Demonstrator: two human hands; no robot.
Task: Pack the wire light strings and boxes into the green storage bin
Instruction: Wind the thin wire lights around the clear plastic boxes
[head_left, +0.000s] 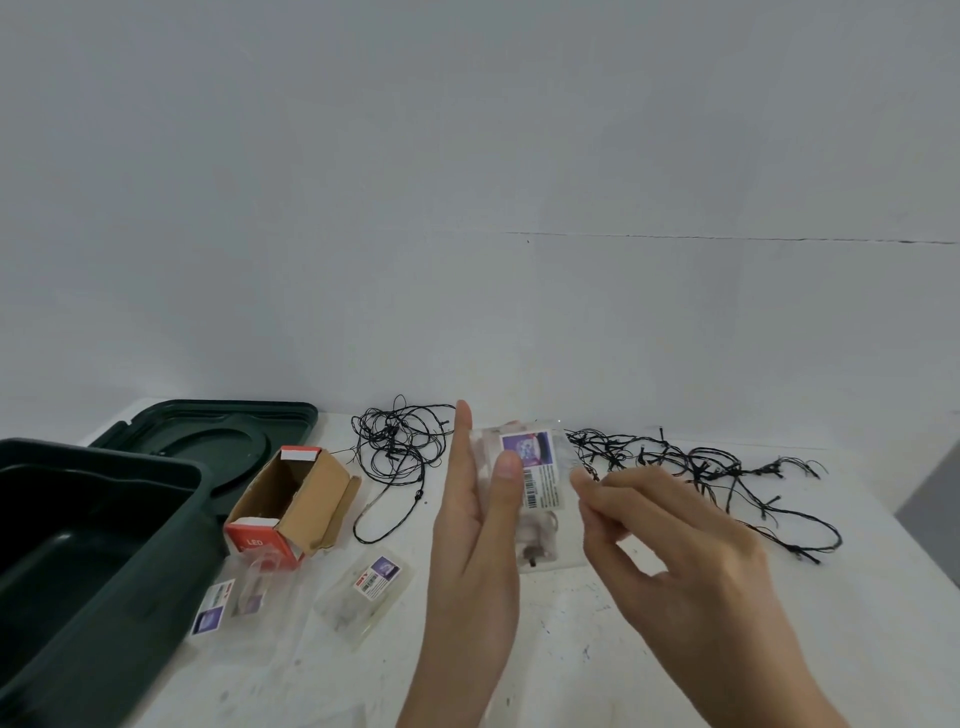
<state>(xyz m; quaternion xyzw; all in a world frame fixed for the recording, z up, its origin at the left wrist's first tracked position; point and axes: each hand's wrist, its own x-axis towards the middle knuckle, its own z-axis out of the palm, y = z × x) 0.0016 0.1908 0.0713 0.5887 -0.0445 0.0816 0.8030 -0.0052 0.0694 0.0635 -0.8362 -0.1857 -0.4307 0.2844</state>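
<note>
Left hand (475, 525) pinches 1 clear packet (530, 483); right hand (670, 545) half-curled, empty. 2 wire tangles (400, 447) at 12, 2 packets (366, 590) at 9.

Table (597, 649): you have a white top in front of you, scuffed and speckled with small dark and blue marks, most of them toward your near edge
Wall (467, 182): you face a plain pale grey surface right behind the table, with a thin dark crack running level across its right half
Right edge: you see a grey strip beyond the table's corner
</note>
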